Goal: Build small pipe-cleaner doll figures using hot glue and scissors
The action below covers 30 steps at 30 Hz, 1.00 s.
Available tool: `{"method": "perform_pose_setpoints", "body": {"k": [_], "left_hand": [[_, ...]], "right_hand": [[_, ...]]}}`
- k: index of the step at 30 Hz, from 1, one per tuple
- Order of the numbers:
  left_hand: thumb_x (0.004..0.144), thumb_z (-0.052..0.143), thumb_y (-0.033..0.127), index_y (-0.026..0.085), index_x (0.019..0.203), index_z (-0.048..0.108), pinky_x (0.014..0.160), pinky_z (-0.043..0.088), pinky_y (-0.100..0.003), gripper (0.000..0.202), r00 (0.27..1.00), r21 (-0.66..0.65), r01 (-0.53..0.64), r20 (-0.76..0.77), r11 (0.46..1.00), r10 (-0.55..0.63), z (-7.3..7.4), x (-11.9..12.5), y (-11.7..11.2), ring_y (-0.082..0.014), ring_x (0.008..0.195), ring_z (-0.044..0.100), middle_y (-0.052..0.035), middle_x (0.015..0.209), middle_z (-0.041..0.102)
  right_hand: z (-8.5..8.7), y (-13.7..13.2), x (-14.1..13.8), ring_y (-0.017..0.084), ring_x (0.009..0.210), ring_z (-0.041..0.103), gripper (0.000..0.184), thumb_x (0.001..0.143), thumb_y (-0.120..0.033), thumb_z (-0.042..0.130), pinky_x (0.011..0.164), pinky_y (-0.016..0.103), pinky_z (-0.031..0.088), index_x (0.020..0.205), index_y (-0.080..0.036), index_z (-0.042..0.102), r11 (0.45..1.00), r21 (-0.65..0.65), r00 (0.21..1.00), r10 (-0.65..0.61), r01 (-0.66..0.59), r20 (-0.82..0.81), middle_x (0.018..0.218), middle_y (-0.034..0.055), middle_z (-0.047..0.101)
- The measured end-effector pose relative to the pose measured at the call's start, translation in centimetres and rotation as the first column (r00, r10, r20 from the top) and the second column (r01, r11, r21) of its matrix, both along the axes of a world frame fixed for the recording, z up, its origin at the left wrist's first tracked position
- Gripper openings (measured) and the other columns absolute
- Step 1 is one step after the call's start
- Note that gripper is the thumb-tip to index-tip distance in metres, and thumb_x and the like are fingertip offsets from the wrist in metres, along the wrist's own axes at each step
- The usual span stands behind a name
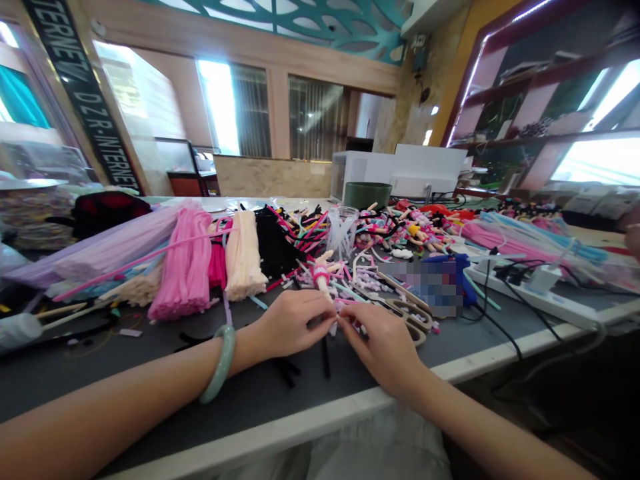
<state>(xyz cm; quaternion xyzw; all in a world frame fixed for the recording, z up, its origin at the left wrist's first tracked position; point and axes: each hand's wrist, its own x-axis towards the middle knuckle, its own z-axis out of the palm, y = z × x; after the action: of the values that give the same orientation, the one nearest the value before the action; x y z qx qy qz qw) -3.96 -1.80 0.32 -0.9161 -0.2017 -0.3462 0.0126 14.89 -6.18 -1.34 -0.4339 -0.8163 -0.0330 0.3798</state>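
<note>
From my remote seat on the head camera, I can see the left hand and the right hand brought together over the counter, their fingertips pinching a tiny pale stem piece (too small for me to make out properly). A pale green jade bangle circles the left wrist, and short black chenille stems lie just below it.

Just past the fingertips sits a small doll-like figure wrapped in pink, in a loose heap of short multicoloured chenille stems. Tan-handled scissors lie just beside the right hand.

Farther back, long bundles run side by side — lilac, bright pink, cream and black. A clear plastic cup of white strips stands in the clutter, with a dark green tub behind it. Off to the right, black cables trail from a white power strip.
</note>
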Motion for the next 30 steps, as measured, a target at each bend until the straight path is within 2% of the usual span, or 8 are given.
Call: {"method": "perform_pose_setpoints", "body": {"k": [7,14,19,26,30], "left_hand": [[0.087,0.048,0.019,0.016,0.084,0.060,0.069,0.045,-0.022,0.013,1.000,0.033,-0.005,-0.020,0.999,0.006,-0.16,-0.20,-0.31,-0.0126,0.073,0.060,-0.0037,0.079,0.066],[0.089,0.046,0.022,0.015,0.089,0.061,0.069,0.044,-0.022,0.017,0.998,-0.084,-0.019,-0.061,0.996,0.014,0.11,-0.35,-0.31,-0.0132,0.076,0.059,-0.0053,0.083,0.064],[0.088,0.048,0.022,0.016,0.090,0.062,0.074,0.045,-0.023,0.016,1.000,-0.160,0.008,0.002,0.987,-0.008,0.10,-0.48,-0.35,-0.0134,0.080,0.060,-0.0048,0.085,0.065],[0.089,0.045,0.020,0.015,0.092,0.061,0.073,0.044,-0.024,0.016,0.998,-0.203,-0.027,0.049,0.979,0.038,0.18,-0.44,-0.58,-0.0135,0.079,0.058,-0.0047,0.085,0.064],[0.088,0.047,0.021,0.015,0.092,0.060,0.067,0.043,-0.023,0.015,0.996,-0.216,-0.047,0.060,0.975,0.061,0.37,-0.39,-0.70,-0.0116,0.070,0.055,-0.0032,0.081,0.062]], "right_hand": [[-0.28,0.22,-0.05,0.016,0.076,0.060,0.009,0.089,-0.021,0.050,0.069,0.025,0.042,0.089,-0.020,0.058,0.999,-0.048,0.999,0.003,-0.004,-0.034,0.084,0.0021,0.066],[-0.40,0.11,0.17,0.014,0.071,0.058,0.007,0.088,-0.020,0.051,0.066,0.024,0.041,0.086,-0.020,0.057,0.996,-0.079,0.996,0.029,-0.036,-0.086,0.080,-0.0001,0.064],[-0.59,0.08,0.16,0.014,0.076,0.060,0.006,0.087,-0.019,0.053,0.071,0.023,0.043,0.089,-0.020,0.059,0.995,-0.034,0.992,0.091,-0.094,-0.085,0.084,0.0013,0.066],[-0.25,0.08,0.06,0.014,0.073,0.061,0.012,0.089,-0.019,0.049,0.068,0.024,0.045,0.089,-0.021,0.061,0.995,-0.083,0.991,0.042,-0.052,-0.127,0.083,0.0010,0.067],[-0.07,0.05,0.00,0.015,0.069,0.061,0.011,0.088,-0.021,0.050,0.065,0.024,0.045,0.089,-0.021,0.061,0.996,-0.091,0.989,0.004,-0.018,-0.151,0.081,0.0010,0.067]]}}
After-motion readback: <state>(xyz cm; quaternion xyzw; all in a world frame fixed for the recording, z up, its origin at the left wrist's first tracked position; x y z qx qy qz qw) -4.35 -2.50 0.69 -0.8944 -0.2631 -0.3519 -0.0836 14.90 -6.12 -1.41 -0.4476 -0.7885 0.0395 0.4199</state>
